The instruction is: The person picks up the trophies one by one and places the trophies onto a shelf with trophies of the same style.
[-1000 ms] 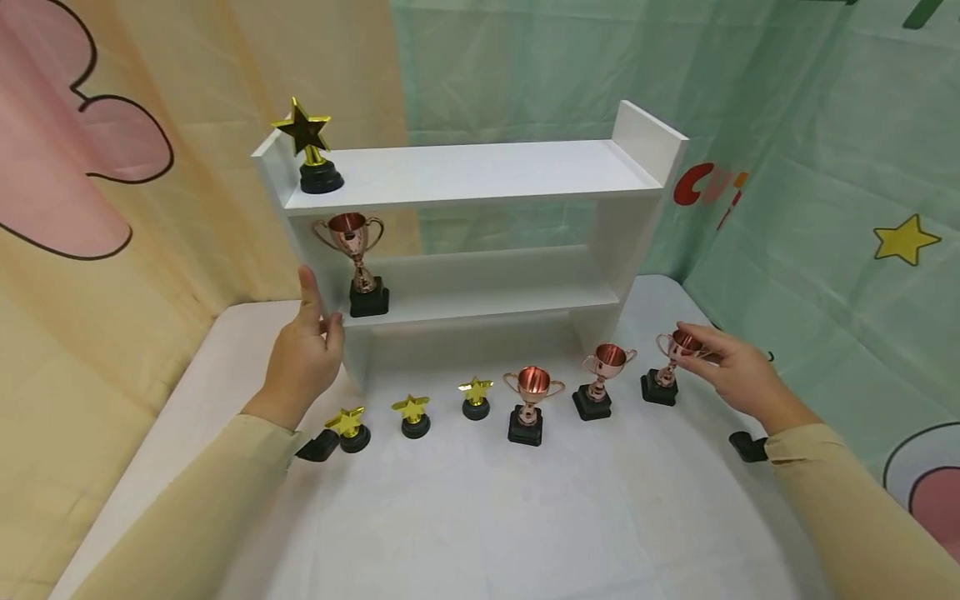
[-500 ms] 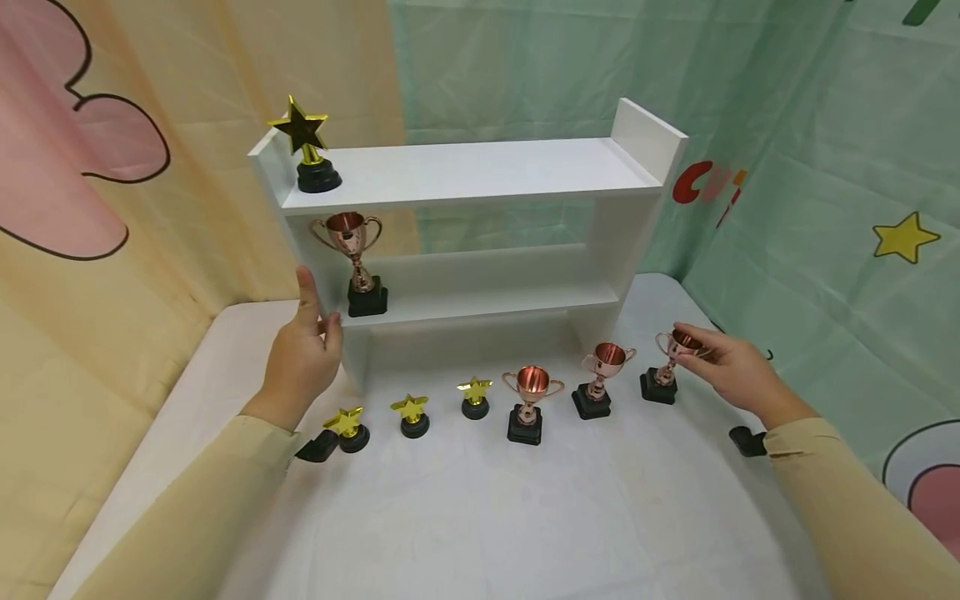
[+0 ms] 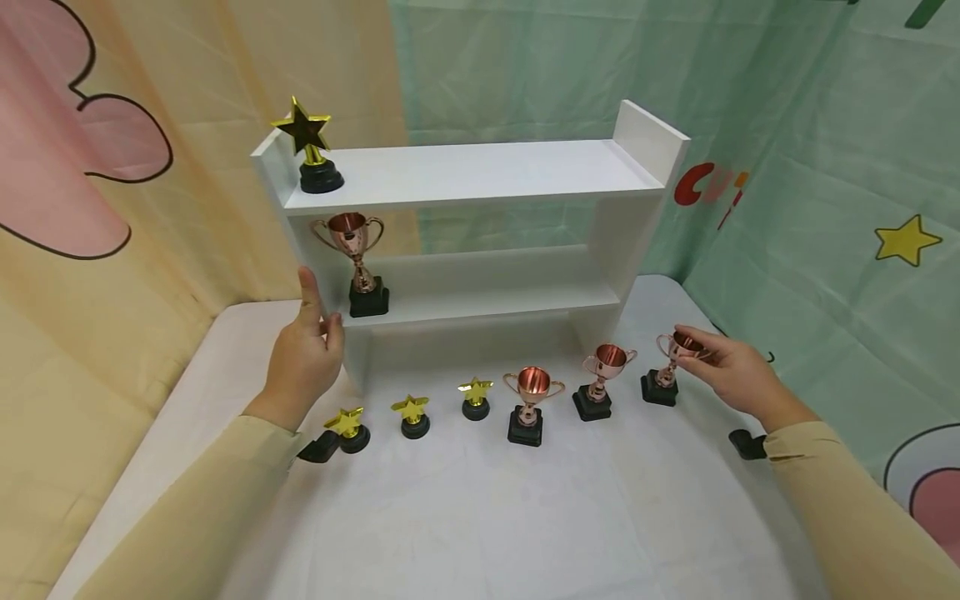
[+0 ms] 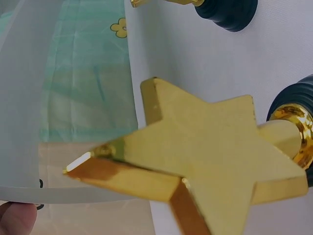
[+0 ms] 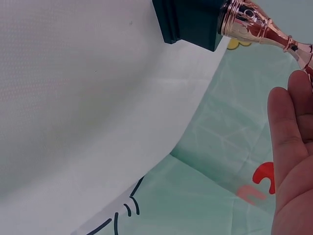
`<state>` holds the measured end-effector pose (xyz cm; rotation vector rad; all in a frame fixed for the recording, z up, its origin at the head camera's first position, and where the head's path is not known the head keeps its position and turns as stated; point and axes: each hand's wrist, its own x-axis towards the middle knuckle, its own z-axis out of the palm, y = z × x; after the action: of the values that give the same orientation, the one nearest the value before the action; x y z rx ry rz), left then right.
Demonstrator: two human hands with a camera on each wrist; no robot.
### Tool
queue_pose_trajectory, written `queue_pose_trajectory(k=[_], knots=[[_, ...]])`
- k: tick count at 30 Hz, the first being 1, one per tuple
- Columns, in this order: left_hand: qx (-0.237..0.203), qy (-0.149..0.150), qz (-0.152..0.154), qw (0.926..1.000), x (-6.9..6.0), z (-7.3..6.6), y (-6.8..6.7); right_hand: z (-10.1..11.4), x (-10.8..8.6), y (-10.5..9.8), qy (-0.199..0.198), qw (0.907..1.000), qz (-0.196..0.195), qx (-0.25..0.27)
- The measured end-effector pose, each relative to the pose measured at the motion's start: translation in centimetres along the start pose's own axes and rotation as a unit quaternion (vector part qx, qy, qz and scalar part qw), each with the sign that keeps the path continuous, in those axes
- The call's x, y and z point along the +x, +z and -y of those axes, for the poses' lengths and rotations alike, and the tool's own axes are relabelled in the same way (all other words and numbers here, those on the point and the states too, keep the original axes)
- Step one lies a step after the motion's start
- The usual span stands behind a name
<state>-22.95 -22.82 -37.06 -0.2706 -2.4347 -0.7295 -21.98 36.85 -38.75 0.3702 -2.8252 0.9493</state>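
My left hand [image 3: 303,358] touches the left side panel of the white shelf unit [image 3: 480,308], one finger pointing up along it and the thumb by its front edge. One fingertip [image 4: 18,219] meets the panel edge in the left wrist view. With fingers and thumb, my right hand [image 3: 731,371] pinches the bowl of a small copper trophy cup [image 3: 662,379] at the table's right; its black base seems to stand on the cloth. In the right wrist view, fingers [image 5: 288,127] lie beside the cup's stem [image 5: 249,22]. Near my left wrist is a small gold star trophy [image 3: 348,427].
Two more star trophies [image 3: 412,415] [image 3: 476,398] and two copper cups [image 3: 528,404] [image 3: 597,382] stand in front of the shelf. A larger star trophy [image 3: 311,150] is on the top board, a larger copper cup [image 3: 363,262] on the middle one. Curtains [image 3: 525,67] surround the white-covered table [image 3: 480,517].
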Motion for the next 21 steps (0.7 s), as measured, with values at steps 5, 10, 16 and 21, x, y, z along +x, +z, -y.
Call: queue_pose_trajectory(k=[5,10,16,21], knots=[[-0.003,0.001,-0.004,1.0,-0.04,0.04,0.02,-0.1,-0.05,0.13,-0.014,0.9998,-0.006,0.009],[-0.004,0.001,-0.006,1.0,-0.12,0.12,0.09,-0.18,-0.06,0.19,-0.025,0.9995,-0.007,0.02],[-0.004,0.003,-0.007,1.0,-0.07,0.05,0.15,-0.18,-0.18,0.03,-0.022,0.9994,-0.008,0.024],[-0.001,0.006,-0.016,0.9998,-0.02,0.13,0.24,0.17,-0.4,-0.59,-0.015,0.9994,-0.027,0.014]])
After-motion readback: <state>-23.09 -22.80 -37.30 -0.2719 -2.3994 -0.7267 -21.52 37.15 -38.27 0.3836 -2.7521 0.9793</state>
